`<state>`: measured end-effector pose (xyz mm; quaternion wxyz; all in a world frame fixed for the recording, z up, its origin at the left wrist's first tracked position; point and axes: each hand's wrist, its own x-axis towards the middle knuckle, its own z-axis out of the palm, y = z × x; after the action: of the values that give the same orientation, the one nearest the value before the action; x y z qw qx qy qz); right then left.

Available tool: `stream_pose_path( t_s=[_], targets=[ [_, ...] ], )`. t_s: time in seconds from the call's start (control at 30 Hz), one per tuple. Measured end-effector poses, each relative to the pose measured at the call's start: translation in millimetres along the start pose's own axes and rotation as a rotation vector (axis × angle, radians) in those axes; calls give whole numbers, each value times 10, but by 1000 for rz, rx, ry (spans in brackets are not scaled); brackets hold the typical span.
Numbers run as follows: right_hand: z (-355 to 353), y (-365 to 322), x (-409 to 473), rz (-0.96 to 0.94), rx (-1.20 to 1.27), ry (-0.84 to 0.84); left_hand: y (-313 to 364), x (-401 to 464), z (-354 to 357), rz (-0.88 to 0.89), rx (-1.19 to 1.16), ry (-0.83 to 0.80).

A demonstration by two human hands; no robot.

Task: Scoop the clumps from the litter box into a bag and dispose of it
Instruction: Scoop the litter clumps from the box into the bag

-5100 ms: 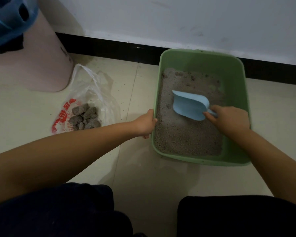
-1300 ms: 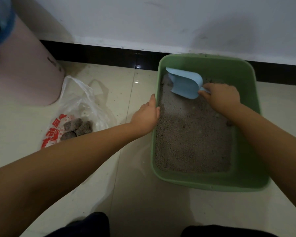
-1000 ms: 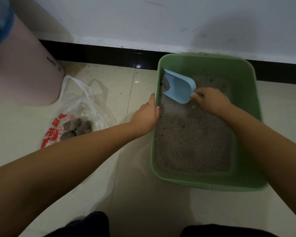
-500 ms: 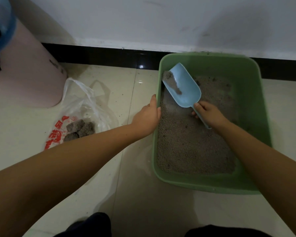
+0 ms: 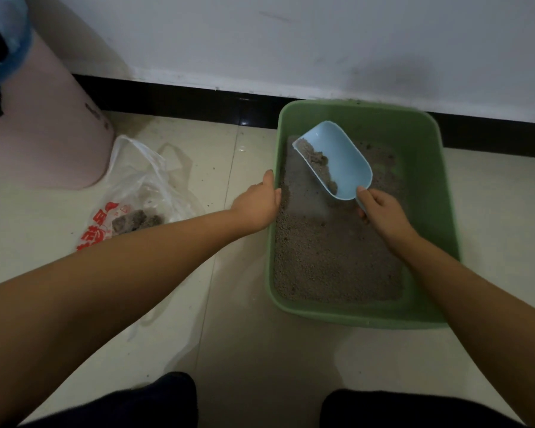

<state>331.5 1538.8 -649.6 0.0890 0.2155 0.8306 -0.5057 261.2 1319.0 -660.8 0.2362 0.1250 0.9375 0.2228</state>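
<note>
scoop point(image 5: 337, 162) has lifted, loaded; right hand point(image 5: 380, 211) grip wraps its handle, left hand point(image 5: 257, 205) clasps box rim point(image 5: 274, 230).

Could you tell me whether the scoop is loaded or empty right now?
Loaded: grey litter lies along the left side of the scoop.

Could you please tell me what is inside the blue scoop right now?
The blue scoop holds grey litter with a lumpy clump along its left side; the rest of its bowl shows bare. Its handle is hidden in the right hand.

Scoop handle point(image 5: 361, 208) hidden inside the right hand point(image 5: 383, 213); pink bin point(image 5: 44, 125) cut off at the left edge.
</note>
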Motion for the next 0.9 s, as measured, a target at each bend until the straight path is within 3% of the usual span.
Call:
stream_pose_path(
  t_s=[0.1,0.27,0.5,0.63,0.77,0.9],
  targets=[
    [-168,-182,-149,-61,-72,12,-91,-43,-147,47,-23,12],
    [-243,-683,-406,-150,-282,-77,-697,-402,-564,10,44,247],
    [390,-1276,-640,-244,-404,-371,-1992,-1208,-955,-416,244,378],
    [978,-1401,-610,-303,-589,-483,-2379,-1478,-905,-754,9,166],
    [1541,-1514,-605,-388,-867,-570,-2395,-1605,-822,-731,-276,-74],
    [1996,-1620,-633,-491,-1117,-511,-2386,-1599,-759,-663,-222,-141]
  ],
)
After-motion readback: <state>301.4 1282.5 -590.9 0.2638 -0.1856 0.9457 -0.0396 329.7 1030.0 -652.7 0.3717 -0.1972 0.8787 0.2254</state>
